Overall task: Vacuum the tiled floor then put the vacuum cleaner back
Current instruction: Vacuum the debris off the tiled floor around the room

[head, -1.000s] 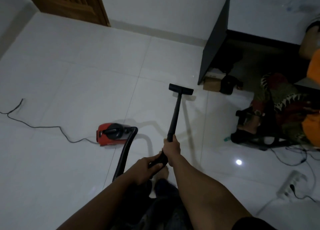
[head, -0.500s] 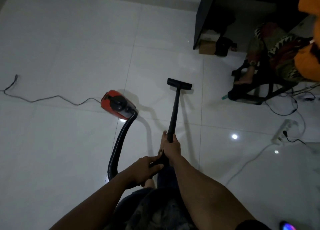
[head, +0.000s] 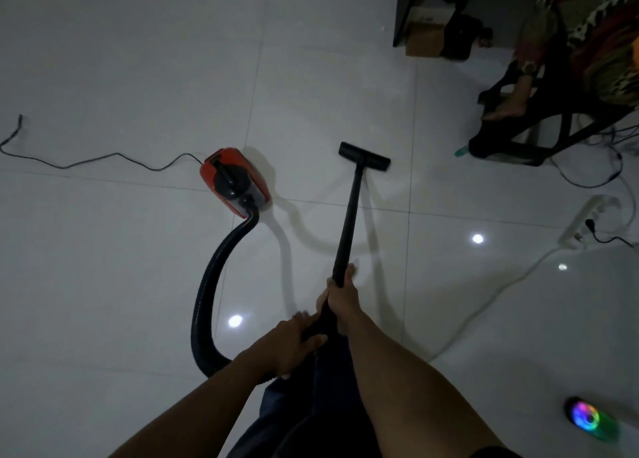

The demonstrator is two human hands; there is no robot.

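Red canister vacuum [head: 235, 181] sits on white tiled floor [head: 138, 60], centre-left of frame; black hose [head: 211, 284] loops from it down toward the hands. Grip: right hand [head: 340, 295] wraps the wand [head: 349, 215] at lower centre, left hand [head: 294, 343] clasps the wand's end just below. Up-frame of both hands, floor head [head: 364, 156] lies flat on tile, right of the canister. Upper right: cardboard box [head: 423, 39], contents not visible. Right edge: power strip [head: 587, 222], one black plug in it.

Dim, glossy tiled floor [head: 121, 60]; perhaps a dark cabinet [head: 403, 8] beyond
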